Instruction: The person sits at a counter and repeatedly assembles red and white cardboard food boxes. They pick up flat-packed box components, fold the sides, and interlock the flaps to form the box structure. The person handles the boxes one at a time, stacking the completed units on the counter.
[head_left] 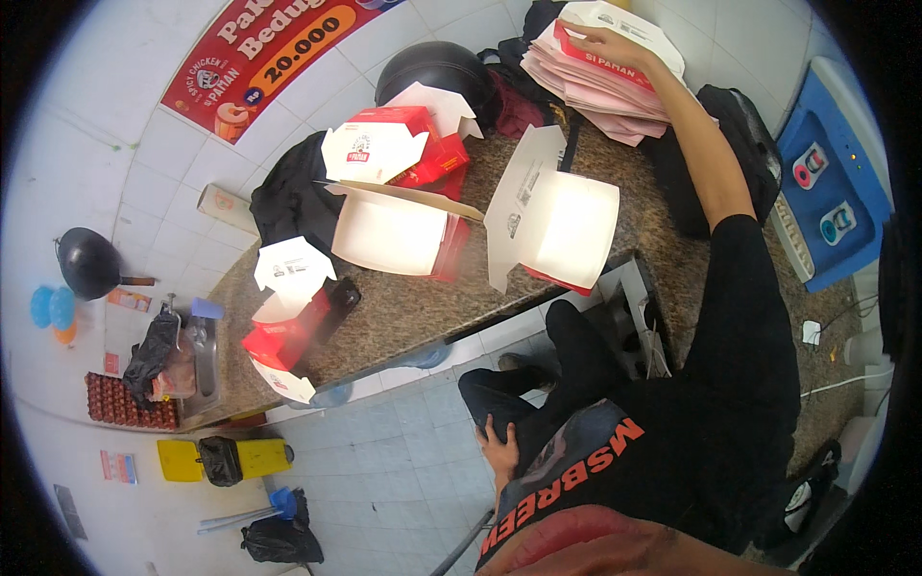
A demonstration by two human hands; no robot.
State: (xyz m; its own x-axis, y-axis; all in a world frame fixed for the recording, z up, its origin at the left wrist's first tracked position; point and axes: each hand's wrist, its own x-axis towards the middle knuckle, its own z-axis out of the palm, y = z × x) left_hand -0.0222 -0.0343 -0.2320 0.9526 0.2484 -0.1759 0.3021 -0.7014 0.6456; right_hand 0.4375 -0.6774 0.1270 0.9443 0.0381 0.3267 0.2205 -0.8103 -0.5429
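Observation:
My right hand (pixel 607 48) reaches to the tall stack of flat, unfolded cardboard food boxes (pixel 595 91) at the far right of the counter. Its fingers close over the edge of the top flat box (pixel 639 29). My left hand (pixel 498 449) lies on my thigh with its fingers spread, holding nothing. Nearest to me on the counter stands an open red and white box (pixel 573 221) with its lid raised. Left of it is another open box (pixel 389 233), in front of a red and white box with folded flaps (pixel 376 144). One more open box (pixel 290 317) sits farther left.
A dark phone (pixel 341 300) lies beside the leftmost box on the granite counter (pixel 403 312). Behind the boxes are a black rounded object (pixel 434 72) and black cloth (pixel 296 187). A blue water dispenser (pixel 831 182) stands at right. A sink (pixel 206 360) and egg trays (pixel 130 401) are at left.

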